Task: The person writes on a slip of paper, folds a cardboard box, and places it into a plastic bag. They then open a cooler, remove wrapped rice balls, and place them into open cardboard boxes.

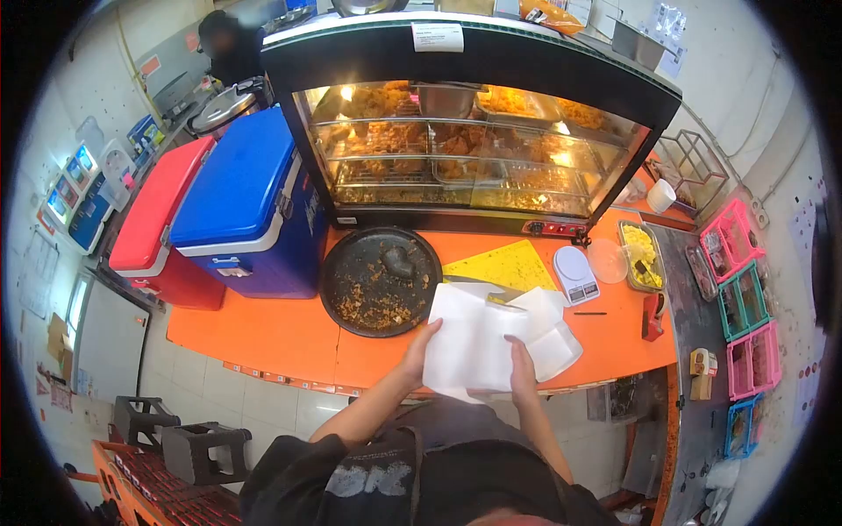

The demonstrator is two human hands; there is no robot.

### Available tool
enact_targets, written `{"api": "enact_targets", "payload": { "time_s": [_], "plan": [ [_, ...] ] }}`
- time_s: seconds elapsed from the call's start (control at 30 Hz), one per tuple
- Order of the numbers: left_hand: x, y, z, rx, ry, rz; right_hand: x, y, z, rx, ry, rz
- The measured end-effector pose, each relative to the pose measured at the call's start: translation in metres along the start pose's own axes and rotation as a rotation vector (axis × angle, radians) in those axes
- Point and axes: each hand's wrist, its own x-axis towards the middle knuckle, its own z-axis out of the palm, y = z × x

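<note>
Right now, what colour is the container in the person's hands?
White: the foam container shows plainly in the head view.

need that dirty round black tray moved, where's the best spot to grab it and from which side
Probably by the near rim of the round black tray, from the person's side of the orange counter: it lies flat, its raised edge is bare, crumbs sit inside, and the blue cooler crowds its left.

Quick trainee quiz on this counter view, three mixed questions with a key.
1. True or false: both hands hold the white foam containers.
2. Which cooler sits nearer the food warmer: red or blue?
3. What lies between the round black tray and the white scale?

Key:
1. True; left hand and right hand grip them.
2. The blue cooler, not the red cooler.
3. A yellow cutting board.
</note>
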Motion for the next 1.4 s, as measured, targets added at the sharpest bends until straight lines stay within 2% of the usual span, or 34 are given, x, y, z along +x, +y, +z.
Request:
{"api": "enact_targets", "payload": {
  "time_s": [0.07, 0.1, 0.17, 0.2, 0.23, 0.27, 0.3, 0.33, 0.37, 0.43, 0.47, 0.5, 0.53, 0.6, 0.67, 0.8, 0.87, 0.9, 0.93, 0.97, 1.0, 1.03, 1.07, 1.1, 1.13, 1.17, 1.2, 1.23, 1.27, 1.33, 1.37, 1.4],
  "plan": [
    [-0.015, 0.024, 0.012, -0.163, -0.065, -0.13, -0.003, -0.015, -0.003, 0.293, -0.089, 0.168],
    [-0.012, 0.017, 0.004, -0.173, -0.052, -0.132, -0.009, -0.01, -0.002, 0.29, -0.096, 0.183],
    [0.016, 0.001, -0.025, 0.091, -0.105, -0.212, -0.016, 0.005, 0.003, 0.454, -0.012, 0.249],
    [0.03, -0.015, -0.041, 0.165, -0.07, -0.222, -0.021, 0.013, 0.006, 0.45, -0.025, 0.256],
    [0.043, -0.03, -0.056, 0.16, -0.066, -0.216, -0.027, 0.022, 0.009, 0.459, 0.058, 0.277],
    [0.055, -0.043, -0.07, 0.356, 0.098, -0.151, -0.031, 0.035, 0.01, 0.469, 0.14, 0.291],
    [0.061, -0.048, -0.077, 0.547, 0.268, -0.084, -0.031, 0.086, 0.003, 0.344, 0.148, 0.253],
    [0.06, -0.046, -0.079, 0.622, 0.311, -0.05, -0.029, 0.132, -0.008, 0.217, 0.153, 0.213],
    [0.061, -0.041, -0.085, 0.609, 0.321, -0.043, -0.033, 0.135, -0.016, 0.07, 0.013, 0.256],
    [0.062, -0.035, -0.108, 0.105, 0.161, -0.078, -0.046, 0.138, -0.011, -0.088, -0.004, 0.338],
    [0.065, -0.034, -0.125, 0.186, 0.195, -0.028, -0.047, 0.14, -0.007, -0.156, 0.014, 0.359],
    [0.062, -0.026, -0.125, 0.297, 0.436, 0.055, -0.049, 0.144, -0.002, -0.225, 0.039, 0.372],
    [0.051, -0.007, -0.125, 0.428, 0.528, 0.059, -0.05, 0.146, 0.004, -0.292, 0.058, 0.379],
    [0.038, 0.018, -0.144, 0.478, 0.489, 0.333, -0.055, 0.148, 0.011, -0.423, 0.082, 0.394],
    [-0.003, 0.068, -0.133, 0.553, 0.539, 0.476, -0.057, 0.144, 0.019, -0.461, 0.063, 0.415],
    [-0.079, 0.169, -0.155, 0.735, 0.743, 0.815, -0.047, 0.1, 0.048, -0.12, 0.021, 0.44],
    [-0.115, 0.231, -0.17, 0.769, 0.862, 1.02, -0.048, 0.088, 0.051, -0.213, -0.039, 0.448],
    [-0.139, 0.27, -0.181, 0.91, 0.897, 1.016, -0.047, 0.086, 0.055, -0.295, -0.092, 0.449],
    [-0.15, 0.308, -0.204, 1.007, 1.012, 1.152, -0.049, 0.092, 0.059, -0.297, -0.087, 0.447],
    [-0.156, 0.344, -0.225, 1.104, 1.126, 1.291, -0.053, 0.1, 0.066, -0.295, 0.048, 0.213],
    [-0.165, 0.377, -0.227, 1.288, 1.234, 1.308, -0.056, 0.104, 0.078, -0.289, 0.184, -0.018],
    [-0.175, 0.405, -0.224, 1.475, 1.333, 1.319, -0.054, 0.076, 0.098, -0.286, 0.199, -0.018],
    [-0.179, 0.43, -0.228, 1.592, 1.322, 1.219, -0.045, 0.045, 0.118, -0.308, 0.272, -0.034],
    [-0.176, 0.446, -0.234, 1.606, 1.284, 1.251, -0.034, -0.001, 0.149, -0.322, 0.354, -0.048],
    [-0.171, 0.452, -0.241, 1.822, 1.165, 1.253, -0.018, -0.045, 0.189, -0.342, 0.305, -0.162],
    [-0.166, 0.452, -0.243, 2.03, 1.028, 1.246, 0.0, -0.089, 0.228, -0.375, 0.262, -0.269],
    [-0.164, 0.448, -0.237, 2.061, 0.773, 1.167, 0.019, -0.123, 0.267, -0.328, 0.249, -0.277],
    [-0.16, 0.442, -0.23, 2.173, 0.583, 1.196, 0.042, -0.15, 0.304, -0.151, 0.141, -0.416],
    [-0.156, 0.434, -0.226, 2.259, 0.527, 1.191, 0.063, -0.175, 0.335, -0.083, -0.029, -0.437],
    [-0.152, 0.426, -0.231, 2.333, 0.444, 1.183, 0.103, -0.227, 0.407, -0.105, -0.215, -0.597],
    [-0.152, 0.429, -0.237, 2.282, 0.444, 1.202, 0.129, -0.24, 0.434, -0.281, -0.251, -0.558],
    [-0.153, 0.433, -0.241, 2.234, 0.454, 1.218, 0.161, -0.241, 0.455, -0.406, -0.285, -0.4]
  ]
}}
